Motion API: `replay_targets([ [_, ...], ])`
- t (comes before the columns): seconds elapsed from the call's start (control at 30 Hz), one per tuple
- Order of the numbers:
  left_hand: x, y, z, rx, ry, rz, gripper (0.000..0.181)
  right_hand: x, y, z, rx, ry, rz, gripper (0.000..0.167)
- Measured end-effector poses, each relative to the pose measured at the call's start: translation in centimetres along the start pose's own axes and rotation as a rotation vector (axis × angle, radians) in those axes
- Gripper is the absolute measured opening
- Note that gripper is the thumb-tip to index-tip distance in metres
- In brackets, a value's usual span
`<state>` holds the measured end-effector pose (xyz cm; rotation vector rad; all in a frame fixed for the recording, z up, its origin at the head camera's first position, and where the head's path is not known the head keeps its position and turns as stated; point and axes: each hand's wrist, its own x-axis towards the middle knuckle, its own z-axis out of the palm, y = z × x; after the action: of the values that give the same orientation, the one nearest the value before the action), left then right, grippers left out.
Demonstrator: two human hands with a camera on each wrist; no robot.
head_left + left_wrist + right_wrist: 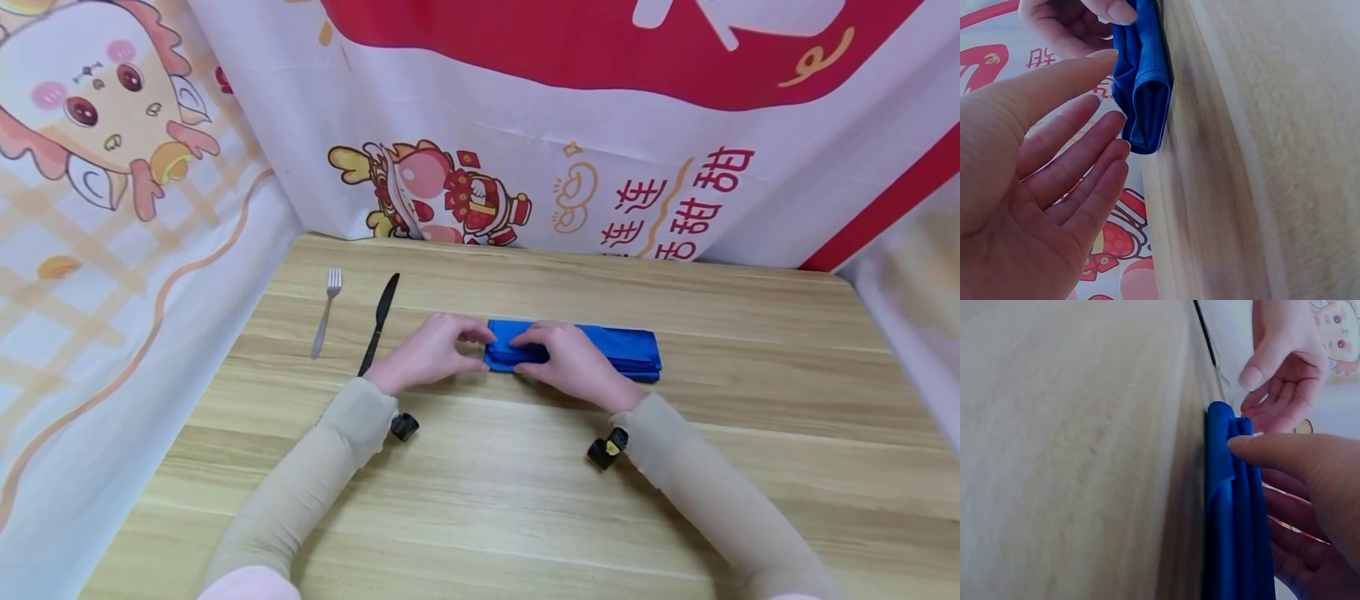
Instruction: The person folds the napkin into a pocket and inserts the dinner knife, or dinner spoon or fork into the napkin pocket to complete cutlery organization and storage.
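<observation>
1. Blue folded fabric strip (626, 346) on pale wood-grain table (487, 500), pinched near left end by right hand (567, 360).
2. Could unfold if loosened.
3. Could skew if nudged by loosely spread, empty left hand (431, 352) beside.

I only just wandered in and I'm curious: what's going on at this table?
A person is handling a folded blue cloth that lies on a wooden table. Their right hand grips it toward its left end, thumb on the near side and fingers on the far side. The left hand is spread loosely at that end; whether it touches the cloth is hard to tell. Off to the left lie a fork and a black knife, neither in use.
</observation>
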<state>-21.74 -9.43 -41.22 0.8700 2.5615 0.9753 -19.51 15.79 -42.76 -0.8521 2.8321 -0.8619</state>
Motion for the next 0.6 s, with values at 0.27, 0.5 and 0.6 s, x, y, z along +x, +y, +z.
replay_targets([
  [0.27,0.0,0.1,0.0,-0.007,0.007,-0.017,0.038,0.6,0.1,0.6,-0.024,0.008,-0.002,0.018],
  [0.5,-0.2,0.3,-0.5,-0.036,0.051,-0.009,0.041,0.8,0.3,0.0,0.069,0.056,0.026,0.012],
  [0.6,-0.3,0.4,-0.9,-0.033,0.076,-0.014,0.040,0.9,0.3,-0.6,0.127,0.088,0.060,0.013],
])
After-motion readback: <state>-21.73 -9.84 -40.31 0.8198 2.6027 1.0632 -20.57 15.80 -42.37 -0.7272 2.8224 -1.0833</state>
